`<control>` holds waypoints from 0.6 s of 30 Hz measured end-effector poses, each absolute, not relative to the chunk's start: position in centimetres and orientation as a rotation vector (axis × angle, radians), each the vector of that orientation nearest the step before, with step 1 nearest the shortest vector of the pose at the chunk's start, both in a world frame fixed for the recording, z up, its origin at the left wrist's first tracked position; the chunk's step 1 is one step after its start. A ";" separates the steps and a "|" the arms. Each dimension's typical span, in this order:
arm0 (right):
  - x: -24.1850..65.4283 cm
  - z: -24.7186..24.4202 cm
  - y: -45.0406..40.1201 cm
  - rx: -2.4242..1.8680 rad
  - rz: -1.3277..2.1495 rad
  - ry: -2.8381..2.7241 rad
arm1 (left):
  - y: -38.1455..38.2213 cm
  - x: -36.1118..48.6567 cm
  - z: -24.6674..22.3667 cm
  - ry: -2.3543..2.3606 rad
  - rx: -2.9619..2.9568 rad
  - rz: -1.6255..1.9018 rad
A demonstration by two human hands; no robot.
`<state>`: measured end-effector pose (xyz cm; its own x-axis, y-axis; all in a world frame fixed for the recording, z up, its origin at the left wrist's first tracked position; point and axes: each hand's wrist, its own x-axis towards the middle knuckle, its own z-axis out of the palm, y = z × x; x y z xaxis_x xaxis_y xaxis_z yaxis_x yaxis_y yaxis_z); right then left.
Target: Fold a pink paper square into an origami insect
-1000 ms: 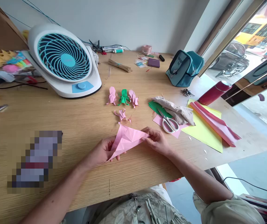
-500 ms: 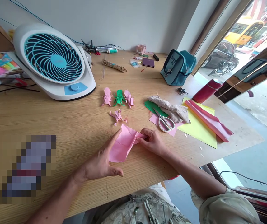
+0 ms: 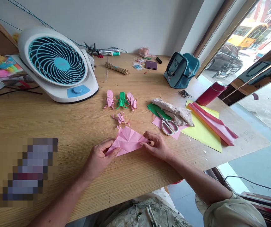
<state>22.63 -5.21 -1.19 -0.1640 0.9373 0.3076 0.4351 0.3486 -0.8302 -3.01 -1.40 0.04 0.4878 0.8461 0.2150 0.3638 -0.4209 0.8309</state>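
A creased pink paper (image 3: 128,141), folded into a roughly triangular shape, is held between my two hands just over the wooden table. My left hand (image 3: 102,156) pinches its left corner, thumb on top. At the right corner, my right hand (image 3: 158,146) grips the paper between thumb and fingers. Just beyond the paper lies a small pink folded figure (image 3: 120,119). Behind that, a green folded figure (image 3: 121,100) sits between two pink ones (image 3: 109,99) (image 3: 132,101).
A white and blue fan (image 3: 62,64) stands at the back left. Scissors (image 3: 170,126), a cloth (image 3: 173,112), yellow paper (image 3: 204,135), a red bottle (image 3: 211,93) and a teal bag (image 3: 181,71) are on the right. A pixelated object (image 3: 28,170) lies at the left.
My left hand has closed from spread fingers onto the paper's left corner. The paper has changed from a partly opened sheet to a flatter triangle. My right hand still holds its right end.
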 end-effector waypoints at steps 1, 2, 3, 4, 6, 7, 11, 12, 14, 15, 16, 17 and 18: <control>22.8 -1.1 -5.2 -1.218 0.725 -1.767 | -1.4 -3.1 0.0 1.012 1.974 0.821; 23.3 -1.0 -5.3 -1.227 0.693 -1.778 | -1.3 -3.2 0.0 1.029 1.952 0.810; 24.0 -0.8 -5.5 -1.247 0.645 -1.798 | -1.2 -3.3 -0.1 1.045 1.930 0.804; 25.2 -0.6 -5.9 -1.289 0.558 -1.825 | -1.1 -3.4 -0.3 1.058 1.905 0.802; 28.7 0.0 -7.2 -1.523 0.195 -1.832 | -0.8 -3.5 -0.6 1.066 1.847 0.807; 30.9 0.2 -8.1 -1.712 -0.005 -1.836 | -0.7 -3.6 -0.8 1.064 1.811 0.810; 39.9 0.3 -11.9 -2.625 -0.337 -1.776 | -0.4 -3.9 -1.1 1.050 1.672 0.794; 41.5 0.0 -12.6 -2.744 -0.317 -1.777 | -0.4 -3.9 -1.1 1.046 1.653 0.789; 43.7 -0.5 -13.2 -2.813 -0.218 -1.870 | -0.4 -3.9 -1.1 1.047 1.636 0.783; 44.3 -0.8 -13.3 -2.818 -0.199 -1.903 | -0.4 -3.9 -1.1 1.053 1.635 0.784; 44.8 -1.0 -13.4 -2.830 -0.209 -1.898 | -0.4 -3.9 -1.2 1.059 1.634 0.784; 45.1 -1.1 -13.4 -2.837 -0.217 -1.889 | -0.4 -3.9 -1.1 1.067 1.631 0.783; 45.3 -1.1 -13.5 -2.830 -0.213 -1.886 | -0.4 -3.8 -1.1 1.078 1.627 0.784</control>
<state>45.28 -13.51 -1.15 0.3901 0.9197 -0.0435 0.8868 -0.3626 0.2864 -3.83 -0.42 -1.14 0.3944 0.9189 -0.0070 0.2765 -0.1114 0.9545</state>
